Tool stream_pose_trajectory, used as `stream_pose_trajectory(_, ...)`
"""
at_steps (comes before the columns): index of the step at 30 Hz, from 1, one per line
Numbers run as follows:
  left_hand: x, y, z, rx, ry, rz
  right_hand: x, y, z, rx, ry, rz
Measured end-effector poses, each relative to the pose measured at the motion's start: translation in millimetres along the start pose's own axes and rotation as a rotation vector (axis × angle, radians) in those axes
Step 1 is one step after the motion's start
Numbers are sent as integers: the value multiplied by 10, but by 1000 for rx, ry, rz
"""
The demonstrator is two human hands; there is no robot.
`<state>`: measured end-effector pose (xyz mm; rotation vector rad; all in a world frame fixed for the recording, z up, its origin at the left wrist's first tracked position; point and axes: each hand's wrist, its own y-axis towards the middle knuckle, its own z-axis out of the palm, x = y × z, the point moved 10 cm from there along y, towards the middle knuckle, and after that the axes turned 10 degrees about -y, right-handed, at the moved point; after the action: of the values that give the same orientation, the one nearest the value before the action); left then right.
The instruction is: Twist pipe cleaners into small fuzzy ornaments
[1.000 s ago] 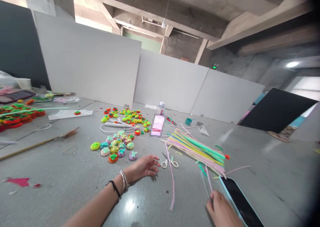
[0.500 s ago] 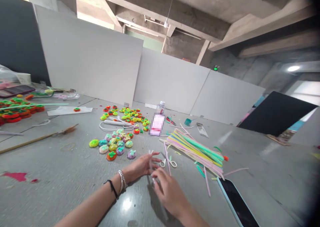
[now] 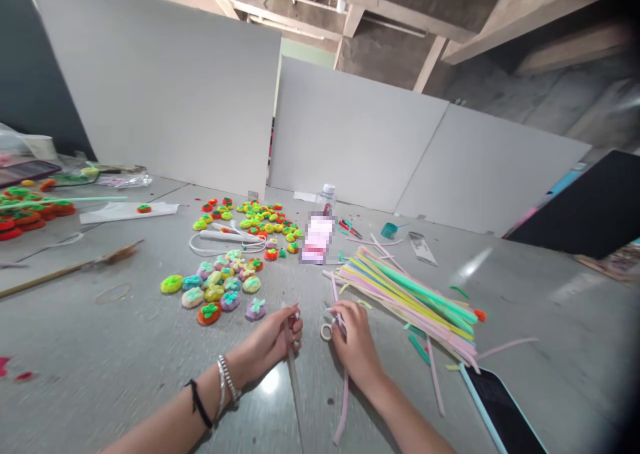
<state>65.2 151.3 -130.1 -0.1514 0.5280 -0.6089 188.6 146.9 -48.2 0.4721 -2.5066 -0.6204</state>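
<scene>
My left hand (image 3: 277, 337) is closed around a pale, thin pipe cleaner (image 3: 294, 381), which hangs down toward the near edge of the view. My right hand (image 3: 354, 337) is closed over a pink pipe cleaner (image 3: 343, 411) and the white-handled scissors (image 3: 326, 333), whose one loop shows beside the fingers. Whether the fingers grip the pink strip or the scissors is hidden. Right of that hand lies a bundle of coloured pipe cleaners (image 3: 415, 294). Small pastel fuzzy pieces with green tops (image 3: 214, 293) sit left of my left hand.
A phone (image 3: 503, 411) lies at the near right, and a lit, blurred screen (image 3: 318, 239) stands ahead by a bottle (image 3: 327, 199). Farther left are a white cable (image 3: 200, 249), a brown stick (image 3: 55, 279) and orange pieces (image 3: 30, 215). White panels (image 3: 355, 134) border the table.
My hands have moved apart. The right one has left the pale strip and now lies over the pink strip and scissors; the left one still has the pale strip. The view has shifted slightly.
</scene>
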Motion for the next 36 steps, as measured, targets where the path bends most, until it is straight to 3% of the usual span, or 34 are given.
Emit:
stream_pose_trajectory(7, 15, 14, -78, -29, -46, -56, -277, 97, 137, 55, 166, 107)
stream_pose_trajectory(15, -13, 4, -71, -41, -18, -46, -418, 285, -81, 173, -171, -66)
stream_pose_trajectory(17, -16, 1, -69, -46, -13, -40, -548, 334, -215, 126, -299, -60)
stream_pose_trajectory(21, -21, 13, -63, -39, -1, -44, -870, 412, -570, -95, -475, 16)
stream_pose_trajectory(24, -21, 26, -53, -30, 15, -50, -1023, 414, -675, -192, -517, -16)
stream_pose_trajectory(27, -15, 23, -37, -25, 39, -52, -1126, 397, -632, -177, -532, -28)
stream_pose_trajectory(31, 0, 15, -17, -8, 54, -54, -1073, 453, -609, -130, -506, -63)
stream_pose_trajectory(36, 7, 37, -25, 17, 57, -52, -1275, 762, -792, -94, -427, 176)
